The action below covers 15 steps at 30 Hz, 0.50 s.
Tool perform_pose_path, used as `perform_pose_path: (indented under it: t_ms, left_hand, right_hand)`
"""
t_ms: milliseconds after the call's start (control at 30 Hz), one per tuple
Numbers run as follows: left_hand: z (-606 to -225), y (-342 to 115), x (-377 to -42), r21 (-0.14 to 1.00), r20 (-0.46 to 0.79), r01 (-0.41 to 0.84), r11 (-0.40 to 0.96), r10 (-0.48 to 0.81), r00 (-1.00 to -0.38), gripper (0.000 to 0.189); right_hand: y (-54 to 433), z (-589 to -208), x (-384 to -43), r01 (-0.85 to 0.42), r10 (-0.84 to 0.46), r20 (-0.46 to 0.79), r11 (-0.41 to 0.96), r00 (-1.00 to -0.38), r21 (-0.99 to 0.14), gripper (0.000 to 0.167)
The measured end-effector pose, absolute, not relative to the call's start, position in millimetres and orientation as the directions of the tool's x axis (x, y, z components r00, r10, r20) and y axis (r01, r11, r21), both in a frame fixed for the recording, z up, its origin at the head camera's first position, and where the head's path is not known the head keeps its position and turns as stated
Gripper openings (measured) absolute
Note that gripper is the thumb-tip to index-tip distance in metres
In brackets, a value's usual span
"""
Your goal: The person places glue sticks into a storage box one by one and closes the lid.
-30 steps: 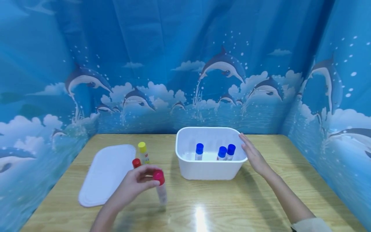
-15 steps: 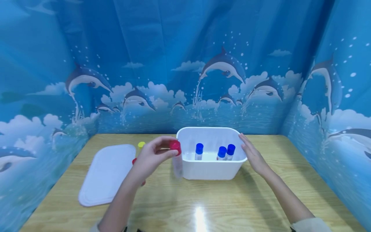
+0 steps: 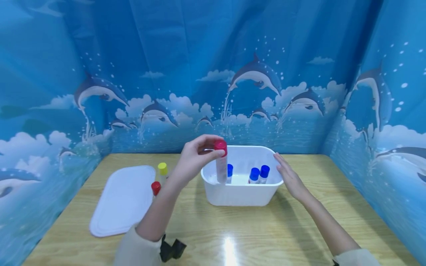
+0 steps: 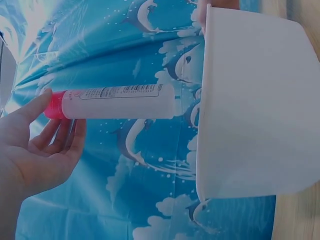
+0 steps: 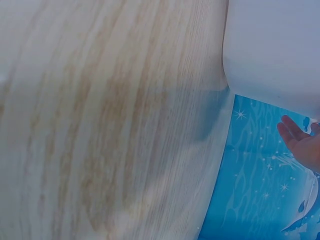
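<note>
In the head view my left hand (image 3: 196, 157) pinches the red cap of a glue stick (image 3: 221, 166). The stick hangs upright over the left part of a white bin (image 3: 239, 195), its lower end overlapping the inside. In the left wrist view, thumb and fingers grip the cap of the glue stick (image 4: 120, 101), whose pale printed body points at the bin's rim. My right hand (image 3: 293, 181) rests with fairly straight fingers against the bin's right side. Several blue-capped glue sticks (image 3: 254, 175) stand inside; one is partly hidden by the held stick.
On the table left of the bin stand a yellow-capped glue stick (image 3: 162, 170) and a red-capped one (image 3: 155, 187), both partly behind my left forearm. A white lid (image 3: 123, 201) lies further left. A dolphin-print curtain (image 3: 186, 74) borders the table's back and sides.
My left hand has carried the red-capped glue stick rightward and up, from above the table to over the bin. The right hand has stayed at the bin's side.
</note>
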<state>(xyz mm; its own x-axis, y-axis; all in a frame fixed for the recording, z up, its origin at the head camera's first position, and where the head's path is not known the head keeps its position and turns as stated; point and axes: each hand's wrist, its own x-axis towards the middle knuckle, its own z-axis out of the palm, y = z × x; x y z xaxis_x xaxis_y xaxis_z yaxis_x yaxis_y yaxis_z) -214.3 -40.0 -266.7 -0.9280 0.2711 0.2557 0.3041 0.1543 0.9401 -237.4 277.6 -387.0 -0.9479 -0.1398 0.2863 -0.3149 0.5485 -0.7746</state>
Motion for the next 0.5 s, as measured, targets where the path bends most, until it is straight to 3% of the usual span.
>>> perform_pose_path:
  t_ms: [500]
  left_hand:
    - [-276,3,-243,0.928,0.312,0.355,0.113,0.287,-0.906,0.036]
  right_hand:
    - [278,-389,-237,-0.334,-0.139,0.31,0.538,-0.941,-0.774,0.046]
